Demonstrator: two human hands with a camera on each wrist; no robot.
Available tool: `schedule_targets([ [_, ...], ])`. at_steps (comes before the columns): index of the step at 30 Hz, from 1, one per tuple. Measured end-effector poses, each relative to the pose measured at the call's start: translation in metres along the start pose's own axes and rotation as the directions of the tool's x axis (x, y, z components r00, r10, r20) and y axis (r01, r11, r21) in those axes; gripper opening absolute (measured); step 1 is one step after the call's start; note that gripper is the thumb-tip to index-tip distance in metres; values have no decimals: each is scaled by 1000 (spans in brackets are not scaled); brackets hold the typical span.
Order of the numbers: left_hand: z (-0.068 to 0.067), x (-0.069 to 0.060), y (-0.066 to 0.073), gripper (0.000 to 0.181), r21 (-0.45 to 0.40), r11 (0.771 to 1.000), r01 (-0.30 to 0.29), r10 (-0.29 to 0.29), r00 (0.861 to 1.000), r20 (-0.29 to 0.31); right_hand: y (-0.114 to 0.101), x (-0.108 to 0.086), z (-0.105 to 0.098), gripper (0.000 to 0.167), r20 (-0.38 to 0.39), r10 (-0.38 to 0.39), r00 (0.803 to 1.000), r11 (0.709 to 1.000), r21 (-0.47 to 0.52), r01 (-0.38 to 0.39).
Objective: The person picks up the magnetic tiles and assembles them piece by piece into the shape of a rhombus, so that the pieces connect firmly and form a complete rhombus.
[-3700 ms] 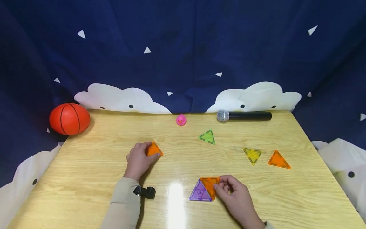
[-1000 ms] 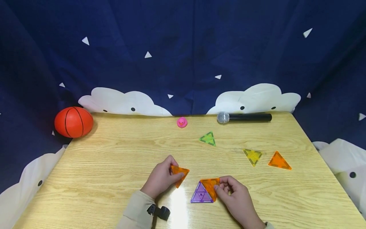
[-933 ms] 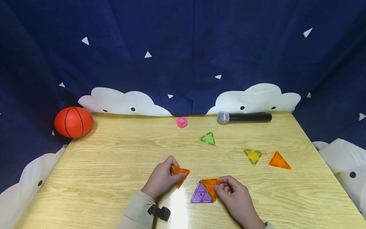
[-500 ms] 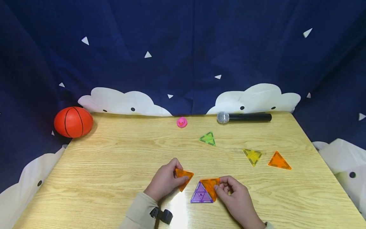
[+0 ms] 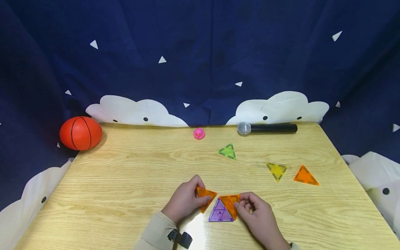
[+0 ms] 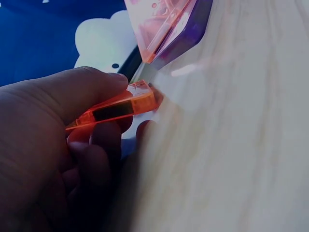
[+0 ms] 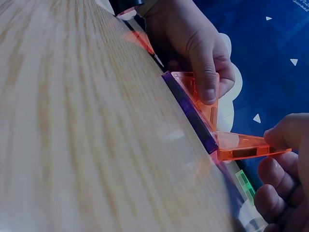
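My left hand point(image 5: 184, 201) pinches an orange triangle tile point(image 5: 204, 195) between thumb and fingers, just left of a purple triangle tile point(image 5: 220, 212). A narrow gap parts the two in the head view. Against the purple tile's right side lies a second orange tile point(image 5: 229, 202), its right edge pinched by my right hand point(image 5: 260, 217). The left wrist view shows the thumb on top of the held orange tile point(image 6: 137, 99), fingers beneath. In the right wrist view the right thumb and fingers hold the orange tile point(image 7: 241, 147) joined at the purple tile's point(image 7: 190, 113) end.
A green triangle tile point(image 5: 228, 151), a yellow one point(image 5: 276, 171) and another orange one point(image 5: 305, 175) lie farther back and right. Along the back edge are a pink duck point(image 5: 199, 133) and a microphone point(image 5: 268, 128). A red ball point(image 5: 81, 133) sits at the back left corner.
The left hand has carried its orange tile rightward and toward the near edge, close to the purple tile, and the tile has turned. The right hand has stayed on its orange tile.
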State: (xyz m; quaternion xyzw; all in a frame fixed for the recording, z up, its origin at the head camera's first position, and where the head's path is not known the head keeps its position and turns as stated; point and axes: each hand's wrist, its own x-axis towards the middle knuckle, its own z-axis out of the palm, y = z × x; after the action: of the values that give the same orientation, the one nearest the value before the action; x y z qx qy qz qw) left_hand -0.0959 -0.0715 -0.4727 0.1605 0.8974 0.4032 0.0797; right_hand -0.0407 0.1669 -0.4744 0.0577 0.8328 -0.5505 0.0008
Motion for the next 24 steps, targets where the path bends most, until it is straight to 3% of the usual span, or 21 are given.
schedule_targets([
  [7,4,-1,4,33,-17,999,-27,27,999,30,-1,0,0,14,-6,5,1000,1000,-4,-5],
  [15,6,-1,4,35,0,1000,-29,29,999,20,-2,0,0,14,-1,24,1000,1000,1,-24],
  [24,16,0,11,33,-2,1000,-31,31,999,-45,-1,0,1,12,-8,9,1000,1000,7,-9],
])
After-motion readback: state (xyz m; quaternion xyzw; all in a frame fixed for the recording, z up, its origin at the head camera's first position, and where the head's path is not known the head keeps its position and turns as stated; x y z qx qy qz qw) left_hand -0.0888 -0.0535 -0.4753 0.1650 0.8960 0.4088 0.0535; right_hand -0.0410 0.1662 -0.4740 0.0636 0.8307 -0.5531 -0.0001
